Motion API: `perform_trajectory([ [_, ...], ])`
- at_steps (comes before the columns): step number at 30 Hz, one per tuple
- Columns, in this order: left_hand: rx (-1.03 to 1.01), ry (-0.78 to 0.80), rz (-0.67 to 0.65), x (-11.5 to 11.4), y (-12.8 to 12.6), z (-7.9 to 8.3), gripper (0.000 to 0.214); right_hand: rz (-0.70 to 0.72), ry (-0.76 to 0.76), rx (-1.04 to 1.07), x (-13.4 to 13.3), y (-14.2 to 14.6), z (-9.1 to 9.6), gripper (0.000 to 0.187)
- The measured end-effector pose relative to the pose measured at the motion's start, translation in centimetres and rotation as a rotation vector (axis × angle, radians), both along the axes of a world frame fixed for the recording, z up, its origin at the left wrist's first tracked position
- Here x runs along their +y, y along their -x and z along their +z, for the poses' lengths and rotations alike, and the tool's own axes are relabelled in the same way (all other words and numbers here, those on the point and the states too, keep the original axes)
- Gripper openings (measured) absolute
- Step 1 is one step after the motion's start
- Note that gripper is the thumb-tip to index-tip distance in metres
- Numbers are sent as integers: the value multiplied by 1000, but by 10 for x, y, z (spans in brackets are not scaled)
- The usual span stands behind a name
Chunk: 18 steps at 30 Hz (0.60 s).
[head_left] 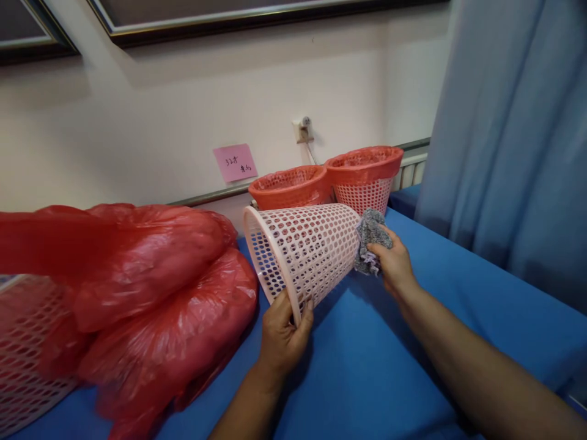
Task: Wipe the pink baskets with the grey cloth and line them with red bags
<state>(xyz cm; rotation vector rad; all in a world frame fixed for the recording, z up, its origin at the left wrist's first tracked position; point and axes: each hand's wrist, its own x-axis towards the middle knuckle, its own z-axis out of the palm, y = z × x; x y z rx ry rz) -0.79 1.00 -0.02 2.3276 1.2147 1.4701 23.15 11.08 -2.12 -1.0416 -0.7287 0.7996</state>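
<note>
A pale pink plastic wastebasket (316, 244) with round holes lies tipped on its side above the blue surface, its mouth facing left. My left hand (284, 333) grips the rim at the lower edge, thumb outside and fingers at the opening. In my right hand (392, 256) is a bunched grey cloth (370, 238), pressed against the basket's base at the right. The fingers behind the cloth are partly hidden.
Red plastic bags (160, 293) bulge at the left, over another pink basket (27, 354). Behind stand two red-lined baskets, one nearer (291, 192) and one farther right (367, 183). A blue curtain (509, 140) hangs right of the blue-covered table (367, 366). A wall socket (303, 131) sits behind.
</note>
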Motion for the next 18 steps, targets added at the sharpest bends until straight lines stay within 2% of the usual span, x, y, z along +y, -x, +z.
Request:
perform_trajectory([
  [1, 6, 3, -3, 0, -1, 0, 14, 6, -47, -83, -6, 4, 1, 63],
  [3, 28, 21, -9, -1, -4, 0, 17, 55, -232, -362, -26, 15, 3, 54],
  [6, 73, 67, -51, -3, -8, 2, 22, 262, -605, -736, -64, 31, 7, 60],
  [8, 86, 91, -74, -3, -9, 2, 20, 360, -776, -846, -82, 38, 9, 67],
  [10, 94, 94, -92, -2, -8, 3, 19, 362, -841, -876, -87, 39, 8, 68],
  [11, 103, 94, -97, -2, -7, 3, 21, 331, -822, -866, -83, 38, 7, 67],
  [13, 132, 107, -93, 0, -5, 2, 25, 218, -669, -787, -65, 32, 4, 62],
  [16, 172, 135, -71, 3, -2, 2, 23, -11, -260, -513, -23, 12, -2, 52],
  [18, 199, 139, -75, 4, -1, 2, 21, -65, -29, -287, 1, -2, -5, 56],
])
